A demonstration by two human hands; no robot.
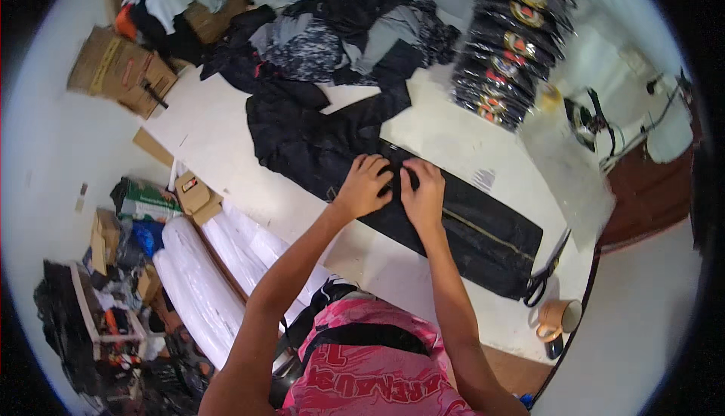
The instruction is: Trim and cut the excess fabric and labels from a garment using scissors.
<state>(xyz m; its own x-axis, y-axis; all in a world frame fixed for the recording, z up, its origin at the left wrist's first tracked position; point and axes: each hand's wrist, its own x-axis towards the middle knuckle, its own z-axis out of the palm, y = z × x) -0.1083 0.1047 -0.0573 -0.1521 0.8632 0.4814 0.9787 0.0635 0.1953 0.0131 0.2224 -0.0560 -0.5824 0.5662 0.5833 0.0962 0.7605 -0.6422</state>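
Note:
A long black garment (483, 223) lies across the white table in front of me, its right part flat and narrow with a pale line along it. Its left part spreads into loose, wrinkled folds. My left hand (367, 185) rests on the middle of the garment, fingers bent down into the cloth. Close beside it, my right hand (423, 191) has its thumb and fingers curled on the same cloth. Both hands look closed on the fabric; the fingertips are partly hidden.
Dark and grey clothes (332, 34) are heaped at the back. Plastic-wrapped black packages (506, 49) stand stacked at the back right. Black-handled scissors (538, 287) and a tan mug (557, 318) sit near the right edge. White rolls (198, 287) and a cardboard box (121, 72) are left.

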